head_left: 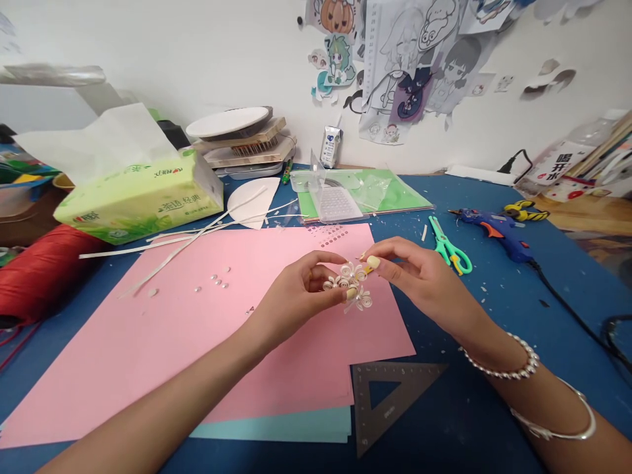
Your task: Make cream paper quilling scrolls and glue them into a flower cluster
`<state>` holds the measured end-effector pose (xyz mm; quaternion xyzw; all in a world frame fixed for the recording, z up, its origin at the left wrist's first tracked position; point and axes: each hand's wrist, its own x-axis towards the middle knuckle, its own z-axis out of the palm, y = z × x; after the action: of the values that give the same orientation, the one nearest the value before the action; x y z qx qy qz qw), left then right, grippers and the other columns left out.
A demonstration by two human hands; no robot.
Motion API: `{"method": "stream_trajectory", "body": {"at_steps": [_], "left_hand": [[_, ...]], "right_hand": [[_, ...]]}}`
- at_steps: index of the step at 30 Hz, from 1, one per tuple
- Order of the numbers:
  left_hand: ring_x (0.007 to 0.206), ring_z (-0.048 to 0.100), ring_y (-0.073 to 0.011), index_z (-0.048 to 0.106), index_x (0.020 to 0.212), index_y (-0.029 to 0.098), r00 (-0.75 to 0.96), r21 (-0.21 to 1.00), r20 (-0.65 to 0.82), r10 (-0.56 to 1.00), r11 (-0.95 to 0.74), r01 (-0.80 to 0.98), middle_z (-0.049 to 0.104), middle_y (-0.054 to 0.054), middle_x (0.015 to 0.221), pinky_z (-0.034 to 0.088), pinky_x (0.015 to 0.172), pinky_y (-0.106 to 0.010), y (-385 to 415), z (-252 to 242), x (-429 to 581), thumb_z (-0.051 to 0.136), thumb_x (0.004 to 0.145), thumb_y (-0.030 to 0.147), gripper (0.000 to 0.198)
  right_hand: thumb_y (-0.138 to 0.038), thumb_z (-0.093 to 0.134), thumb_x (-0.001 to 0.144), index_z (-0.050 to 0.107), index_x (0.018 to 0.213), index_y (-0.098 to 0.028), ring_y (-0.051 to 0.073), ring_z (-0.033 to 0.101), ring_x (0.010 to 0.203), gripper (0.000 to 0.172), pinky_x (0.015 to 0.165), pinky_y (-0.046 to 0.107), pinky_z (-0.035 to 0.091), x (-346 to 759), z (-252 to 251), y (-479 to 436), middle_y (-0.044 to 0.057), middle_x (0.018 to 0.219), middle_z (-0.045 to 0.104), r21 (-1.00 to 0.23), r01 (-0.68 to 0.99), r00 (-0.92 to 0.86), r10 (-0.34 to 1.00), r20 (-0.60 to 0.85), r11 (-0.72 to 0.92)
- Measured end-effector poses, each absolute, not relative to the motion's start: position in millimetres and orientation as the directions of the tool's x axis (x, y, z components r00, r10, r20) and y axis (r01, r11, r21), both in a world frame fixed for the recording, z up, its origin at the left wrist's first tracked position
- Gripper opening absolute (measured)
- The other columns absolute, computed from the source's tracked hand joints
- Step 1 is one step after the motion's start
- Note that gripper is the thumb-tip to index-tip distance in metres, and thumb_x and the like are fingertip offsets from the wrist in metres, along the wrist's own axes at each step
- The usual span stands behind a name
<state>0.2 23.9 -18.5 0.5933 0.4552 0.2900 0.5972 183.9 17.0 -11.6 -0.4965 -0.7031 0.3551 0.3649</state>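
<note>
My left hand [309, 283] is closed on a small ornament of white curled-paper flowers [363, 299], thumb in front and fingers behind. Close to its upper right edge, my right hand [412, 266] pinches with thumb and forefinger at the flowers; what lies between those fingertips is too small to make out. A bit of yellow shows beside the right thumb. Both hands are above the right part of a pink paper sheet [197, 349]. Several white pearl beads [216, 279] lie loose on the sheet, left of my hands.
Green scissors [447, 247], a blue glue gun [498, 234] with a black cord and yellow pliers [526, 210] lie to the right. A triangle ruler [368, 418] is in front. White paper strips [197, 234], a tissue box [143, 197] and red thread spool [54, 273] are left.
</note>
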Motion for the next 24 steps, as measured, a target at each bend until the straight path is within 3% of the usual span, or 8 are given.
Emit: {"method": "stream_trajectory", "body": {"at_steps": [8,24], "left_hand": [[0.075,0.061,-0.0162,0.049,0.098,0.019,0.467,0.969,-0.222,0.856,0.14,0.205,0.061,-0.003,0.084,0.045,0.074,-0.033,22.3,-19.2,2.1,0.062,0.068,0.025,0.033],[0.075,0.06,-0.0145,0.051,0.094,0.018,0.443,0.954,-0.3,0.845,0.265,0.14,0.062,-0.002,0.082,0.046,0.075,-0.031,24.0,-18.0,3.1,0.066,0.064,0.022,0.034]], "right_hand": [[-0.028,0.055,0.074,0.06,0.075,-0.02,0.015,0.053,0.091,0.009,0.075,0.028,0.046,179.8,-12.4,14.8,0.005,0.095,0.055,-0.847,0.451,-0.289,0.944,0.158,0.28],[-0.029,0.054,0.076,0.06,0.079,-0.021,0.016,0.053,0.091,0.011,0.078,0.03,0.044,181.7,-14.5,15.4,0.004,0.093,0.055,-0.848,0.44,-0.279,0.943,0.183,0.295]]}}
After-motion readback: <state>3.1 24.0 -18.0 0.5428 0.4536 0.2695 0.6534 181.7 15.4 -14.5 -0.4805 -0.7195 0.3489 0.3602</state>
